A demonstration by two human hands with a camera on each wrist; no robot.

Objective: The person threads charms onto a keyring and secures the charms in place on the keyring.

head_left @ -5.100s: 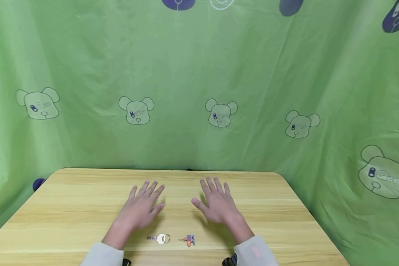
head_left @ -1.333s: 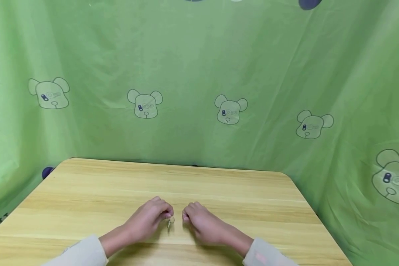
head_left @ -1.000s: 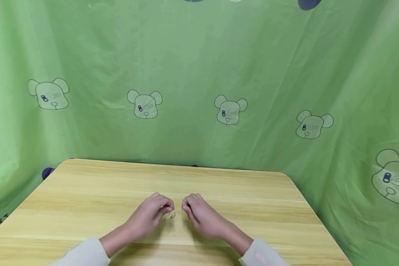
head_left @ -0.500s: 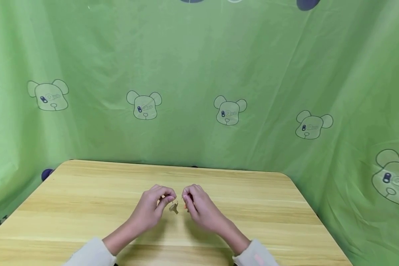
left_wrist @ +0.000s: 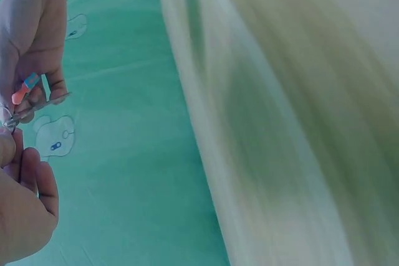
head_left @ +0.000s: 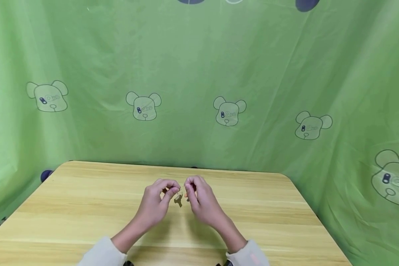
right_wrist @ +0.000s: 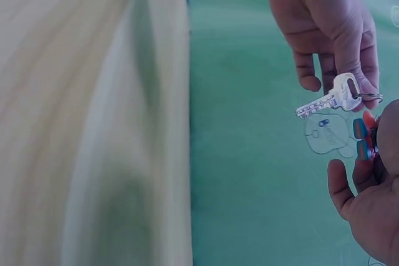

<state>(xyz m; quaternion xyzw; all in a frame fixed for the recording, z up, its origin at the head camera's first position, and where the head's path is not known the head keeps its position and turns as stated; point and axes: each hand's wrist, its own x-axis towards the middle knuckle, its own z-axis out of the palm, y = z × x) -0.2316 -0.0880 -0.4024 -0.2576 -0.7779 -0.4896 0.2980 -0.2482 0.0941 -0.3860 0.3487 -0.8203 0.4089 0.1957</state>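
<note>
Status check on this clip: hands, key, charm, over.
Left hand pinches key ring, key dangling. Right hand holds orange-blue charm. Both raised over table; nothing between them.

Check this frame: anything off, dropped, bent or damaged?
Nothing stands out. The left hand pinches the key ring with the silver key hanging straight; the right hand holds the orange-and-blue charm beside it, both raised above the wooden table. No visible damage.

The head view looks forward and down over the counter [head_left: 86, 207] toward the green curtain [head_left: 199, 74], from some way back. Each wrist view sits close beside its hand, facing across to the other. All three share the key [right_wrist: 330, 100] between both hands.
</note>
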